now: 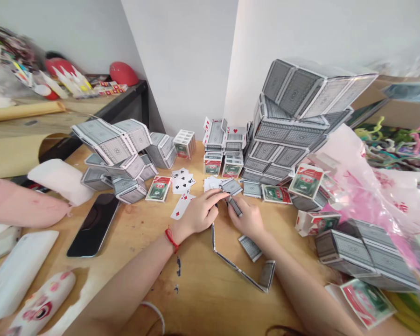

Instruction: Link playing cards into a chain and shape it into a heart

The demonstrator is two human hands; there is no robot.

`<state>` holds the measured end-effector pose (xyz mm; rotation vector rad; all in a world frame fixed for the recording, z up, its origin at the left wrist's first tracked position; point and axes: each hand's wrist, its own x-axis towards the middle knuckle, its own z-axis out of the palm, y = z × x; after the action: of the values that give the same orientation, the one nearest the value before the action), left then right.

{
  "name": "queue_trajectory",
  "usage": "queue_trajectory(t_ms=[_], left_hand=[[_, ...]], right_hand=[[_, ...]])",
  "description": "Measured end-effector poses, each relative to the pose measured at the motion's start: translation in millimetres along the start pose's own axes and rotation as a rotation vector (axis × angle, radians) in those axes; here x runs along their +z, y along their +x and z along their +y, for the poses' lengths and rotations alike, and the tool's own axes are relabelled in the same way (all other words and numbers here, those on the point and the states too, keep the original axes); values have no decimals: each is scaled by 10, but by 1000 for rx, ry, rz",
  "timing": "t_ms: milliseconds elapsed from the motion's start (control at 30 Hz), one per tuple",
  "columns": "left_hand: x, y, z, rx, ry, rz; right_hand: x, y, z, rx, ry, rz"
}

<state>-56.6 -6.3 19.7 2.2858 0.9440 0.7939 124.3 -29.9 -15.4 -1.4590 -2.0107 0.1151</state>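
- A grey-backed folded playing card (pixel 232 187) was held just above the light wooden desk (pixel 203 298), near its middle, between both hands.
- The left hand (pixel 198 213), marked at the wrist by a red string bracelet (pixel 171 239), was closed on the card's left edge with its fingertips.
- The right hand (pixel 250 219) was pinched on the same card from the right, with a narrow folded part gripped under the thumb.
- A bent chain of joined grey cards (pixel 268 276) was laid on the desk just below the hands, between the forearms.
- Loose face-up cards (pixel 182 181) and a red-and-green card box (pixel 158 188) were spread just beyond the left hand.
- A tall stack of grey card-built blocks (pixel 294 116) was piled to the right, and a lower heap of card blocks (pixel 115 149) to the left.
- A black smartphone (pixel 93 224) was laid flat left of the left forearm, near another person's pink sleeve (pixel 21 205).
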Motion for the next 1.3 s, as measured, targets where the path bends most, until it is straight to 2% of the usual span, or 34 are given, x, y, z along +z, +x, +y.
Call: queue_trajectory(t_ms=[233, 467, 833, 1300], left_hand=[[13, -1, -8, -6, -15, 19], [32, 7, -36, -19, -111, 35], [69, 37, -82, -58, -270, 67], [52, 16, -64, -46, -335, 50]], right_hand=[[4, -2, -7, 13, 1, 20], [29, 12, -12, 27, -55, -34], [52, 15, -58, 83, -1, -62], [45, 8, -64, 51, -29, -59]])
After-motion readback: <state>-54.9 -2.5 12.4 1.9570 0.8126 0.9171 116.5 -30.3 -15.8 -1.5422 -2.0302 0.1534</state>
